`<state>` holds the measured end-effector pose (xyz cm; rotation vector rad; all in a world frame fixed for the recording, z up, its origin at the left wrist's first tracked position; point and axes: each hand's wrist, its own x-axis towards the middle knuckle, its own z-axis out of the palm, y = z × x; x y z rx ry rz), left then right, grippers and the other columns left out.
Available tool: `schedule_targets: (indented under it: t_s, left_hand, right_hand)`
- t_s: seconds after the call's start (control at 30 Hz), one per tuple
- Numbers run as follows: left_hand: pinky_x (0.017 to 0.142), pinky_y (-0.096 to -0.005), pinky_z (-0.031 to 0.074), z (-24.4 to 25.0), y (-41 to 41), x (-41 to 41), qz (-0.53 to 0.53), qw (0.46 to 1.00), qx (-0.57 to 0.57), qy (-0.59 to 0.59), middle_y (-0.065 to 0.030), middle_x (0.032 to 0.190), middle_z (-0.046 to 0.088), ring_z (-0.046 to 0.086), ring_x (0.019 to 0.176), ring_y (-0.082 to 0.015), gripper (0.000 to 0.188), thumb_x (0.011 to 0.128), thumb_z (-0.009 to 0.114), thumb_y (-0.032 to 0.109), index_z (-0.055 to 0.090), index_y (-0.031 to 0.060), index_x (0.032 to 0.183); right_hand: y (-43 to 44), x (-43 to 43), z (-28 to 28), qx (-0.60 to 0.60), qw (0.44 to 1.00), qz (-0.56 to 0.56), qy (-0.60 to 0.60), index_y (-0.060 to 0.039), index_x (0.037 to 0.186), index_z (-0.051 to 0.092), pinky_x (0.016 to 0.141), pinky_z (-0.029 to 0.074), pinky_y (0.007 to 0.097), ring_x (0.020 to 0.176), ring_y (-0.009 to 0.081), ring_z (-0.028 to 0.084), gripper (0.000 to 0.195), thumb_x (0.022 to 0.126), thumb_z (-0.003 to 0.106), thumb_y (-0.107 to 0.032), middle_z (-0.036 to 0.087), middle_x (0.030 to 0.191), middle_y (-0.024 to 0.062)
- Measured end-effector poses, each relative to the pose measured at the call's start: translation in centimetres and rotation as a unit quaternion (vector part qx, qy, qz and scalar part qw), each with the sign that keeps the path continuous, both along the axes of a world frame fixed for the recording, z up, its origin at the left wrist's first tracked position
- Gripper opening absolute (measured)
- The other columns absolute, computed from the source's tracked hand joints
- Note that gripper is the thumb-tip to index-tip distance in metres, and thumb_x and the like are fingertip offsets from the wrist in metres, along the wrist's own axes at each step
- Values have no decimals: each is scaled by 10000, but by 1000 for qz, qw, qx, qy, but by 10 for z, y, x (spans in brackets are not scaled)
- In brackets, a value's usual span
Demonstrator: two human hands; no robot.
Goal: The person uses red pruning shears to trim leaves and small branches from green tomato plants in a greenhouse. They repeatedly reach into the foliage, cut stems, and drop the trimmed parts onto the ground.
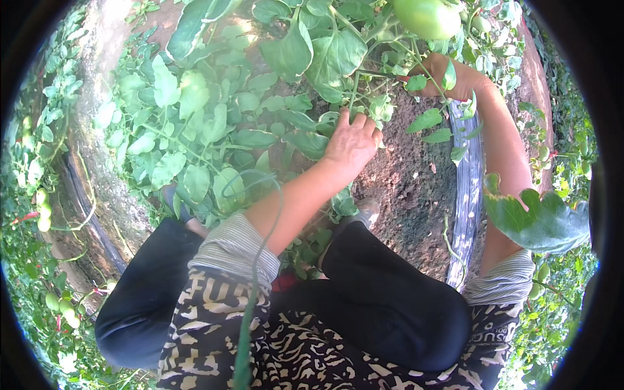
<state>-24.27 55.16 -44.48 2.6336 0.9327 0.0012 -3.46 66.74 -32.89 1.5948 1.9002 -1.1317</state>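
My left hand point(353, 141) reaches in among the tomato plants, its fingers curled around the lower part of a green stem point(355, 90). Up and to the right, my right hand point(448, 78) is closed on a slim cutting tool point(402, 78). The tool has a red handle part and a dark, narrow blade that points left towards that stem. Leaves and thin shoots partly cover the right hand and the tool, so I cannot tell whether the blades touch the stem. A large green tomato point(429, 18) hangs just above the right hand.
Flattened drip tape point(465, 170) runs along the bare soil point(404, 165) at the right. Dense tomato foliage point(195, 146) fills the left. Green twine point(256, 273) hangs close before me, and a large leaf point(536, 222) overlaps my right forearm. My shoe point(368, 209) rests on the soil.
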Motion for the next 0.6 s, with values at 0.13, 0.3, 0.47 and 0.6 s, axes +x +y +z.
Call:
schedule_targets:
  t_s: [0.13, 0.3, 0.47, 0.6]
  left_hand:
    - [1014, -540, 315, -7, 1, -3, 8, 1000, 24, 4, -66, 1069, 584, 510, 1103, -232, 227, 865, 508, 141, 616, 123, 1064]
    - [997, -536, 321, -13, 4, -10, 23, 1000, 16, 8, -70, 1075, 585, 514, 1095, -242, 231, 855, 511, 122, 603, 110, 1067]
    - [990, -525, 336, -17, 6, -6, 26, 999, -25, 7, -84, 1082, 580, 516, 1087, -248, 295, 815, 539, 92, 594, 89, 1105]
    - [983, -513, 346, -22, 1, -5, 44, 998, -33, -14, -90, 1095, 576, 515, 1087, -250, 337, 790, 559, 62, 594, 75, 1125]
  right_hand:
    - [-12, -12, 19, 73, 997, 7, 26, -49, 1108, 666, 644, 487, 320, 690, 151, 592, 454, 735, 733, -298, 660, 793, 104]
    - [-31, 2, 14, 101, 986, -98, 92, -50, 1082, 664, 703, 500, 346, 772, 200, 638, 430, 747, 735, -311, 678, 859, 123]
    - [-45, 60, 11, 17, 989, -141, 33, -87, 1156, 634, 743, 501, 328, 852, 188, 631, 447, 771, 712, -300, 672, 979, 95]
    - [-58, 78, 6, -2, 966, -256, -29, -137, 1251, 577, 778, 498, 368, 932, 224, 629, 511, 773, 704, -265, 652, 1057, 81]
